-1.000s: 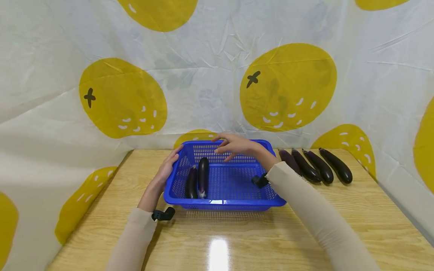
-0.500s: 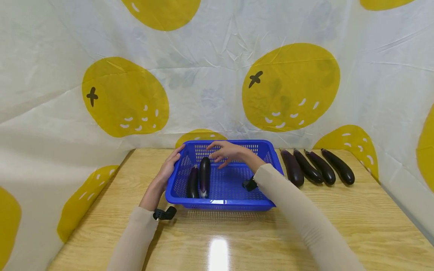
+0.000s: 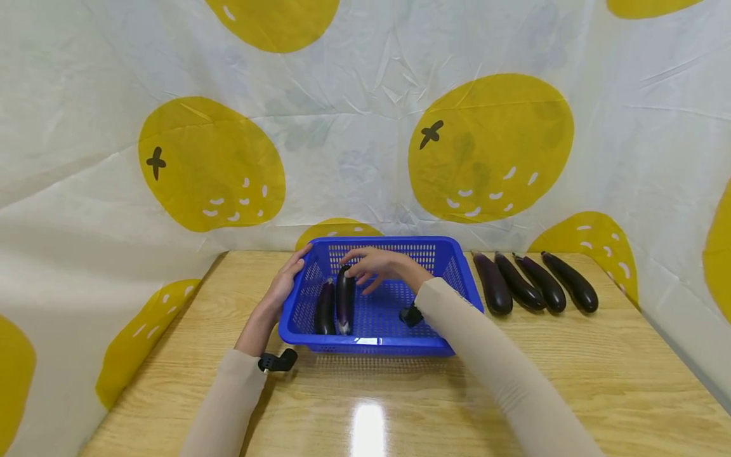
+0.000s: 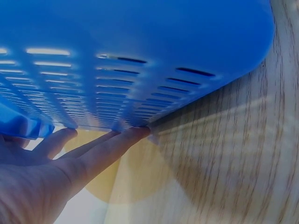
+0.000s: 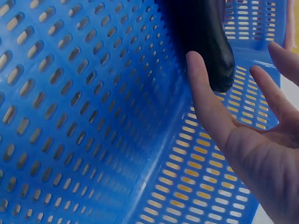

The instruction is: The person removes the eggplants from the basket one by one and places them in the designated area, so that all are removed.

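A blue perforated plastic basket (image 3: 377, 341) stands on the table in the head view, with two dark purple eggplants lying side by side at its left. My left hand (image 3: 281, 284) rests along the basket's left rim; the left wrist view shows its straight fingers against the outer wall. Inside the basket, my right hand (image 3: 381, 265) hovers with spread fingers over the far end of the inner eggplant (image 3: 345, 301). The right wrist view has the thumb (image 5: 198, 74) beside that eggplant's rounded end, contact unclear. The outer eggplant (image 3: 325, 309) lies nearest the left wall.
Several more eggplants (image 3: 522, 282) lie in a row on the wooden table (image 3: 228, 406), to the right of the basket. A white cloth (image 3: 354, 146) printed with yellow fruit hangs behind and around the table.
My right hand has moved left and lower, from above the basket's middle to the inner eggplant's far end. My left hand has stayed on the rim.
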`<action>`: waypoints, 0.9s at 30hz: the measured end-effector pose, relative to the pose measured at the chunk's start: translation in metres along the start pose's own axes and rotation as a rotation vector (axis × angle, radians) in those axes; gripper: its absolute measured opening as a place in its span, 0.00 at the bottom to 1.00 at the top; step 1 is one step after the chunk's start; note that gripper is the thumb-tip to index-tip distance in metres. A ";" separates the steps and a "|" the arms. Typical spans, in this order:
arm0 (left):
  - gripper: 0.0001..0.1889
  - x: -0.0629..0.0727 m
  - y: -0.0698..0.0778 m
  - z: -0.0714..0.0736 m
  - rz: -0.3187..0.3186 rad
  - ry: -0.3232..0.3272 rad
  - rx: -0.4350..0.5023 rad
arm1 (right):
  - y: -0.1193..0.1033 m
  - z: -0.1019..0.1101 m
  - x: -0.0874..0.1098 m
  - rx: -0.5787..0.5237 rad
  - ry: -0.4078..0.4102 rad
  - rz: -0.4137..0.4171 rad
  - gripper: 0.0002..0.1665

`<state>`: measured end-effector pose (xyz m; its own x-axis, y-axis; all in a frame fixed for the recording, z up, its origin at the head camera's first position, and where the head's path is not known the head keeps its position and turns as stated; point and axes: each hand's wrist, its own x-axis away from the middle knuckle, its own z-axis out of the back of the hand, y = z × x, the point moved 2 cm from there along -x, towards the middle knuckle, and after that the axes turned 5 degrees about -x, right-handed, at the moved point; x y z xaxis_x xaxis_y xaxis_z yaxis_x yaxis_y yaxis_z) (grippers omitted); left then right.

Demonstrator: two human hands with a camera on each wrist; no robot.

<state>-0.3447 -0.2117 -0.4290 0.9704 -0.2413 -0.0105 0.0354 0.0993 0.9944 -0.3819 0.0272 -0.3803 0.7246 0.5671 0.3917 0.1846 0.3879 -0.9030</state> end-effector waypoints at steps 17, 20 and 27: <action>0.27 0.000 -0.001 0.002 0.000 -0.004 0.020 | 0.011 -0.003 -0.015 0.074 -0.017 -0.056 0.32; 0.27 -0.001 -0.001 0.002 -0.001 -0.006 0.012 | 0.011 -0.003 -0.015 0.050 -0.010 -0.049 0.32; 0.27 -0.001 -0.002 0.001 0.002 -0.005 0.021 | 0.009 -0.002 -0.014 0.001 -0.005 -0.007 0.29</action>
<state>-0.3462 -0.2128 -0.4309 0.9694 -0.2455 -0.0081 0.0286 0.0800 0.9964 -0.3885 0.0214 -0.3943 0.7200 0.5679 0.3990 0.1889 0.3928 -0.9000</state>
